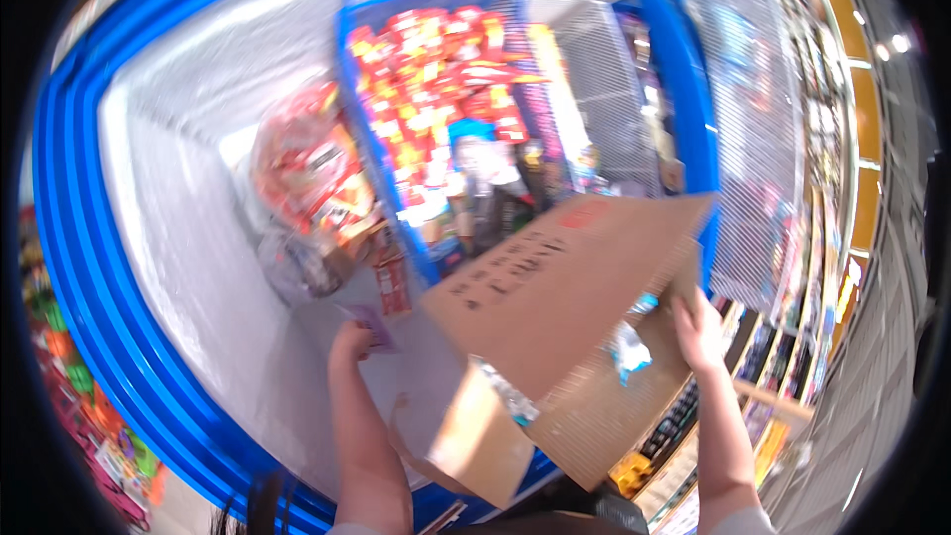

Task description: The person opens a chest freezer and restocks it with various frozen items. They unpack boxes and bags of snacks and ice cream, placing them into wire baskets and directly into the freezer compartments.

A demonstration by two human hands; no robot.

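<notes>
My left hand (353, 342) reaches into a blue-rimmed chest freezer (171, 312) and holds a small purple packet (377, 328) by its edge. On the right, my right hand (697, 327) grips the edge of an open cardboard box (565, 267), which is tilted over the freezer's near side with its flaps spread. Part of a white and blue wrapper (631, 348) shows in the gap between its flaps. Ahead of my left hand, a red packet (392, 286) lies at the foot of a blue divider. Much of the box's inside is hidden.
Behind the divider (371, 141) lie many red and yellow packets (438, 82). A clear bag of red packets (308, 163) and a grey plastic bag (301, 264) lean by the far left wall. A wire basket (605, 82) stands at the right; store shelves (825, 163) run beyond.
</notes>
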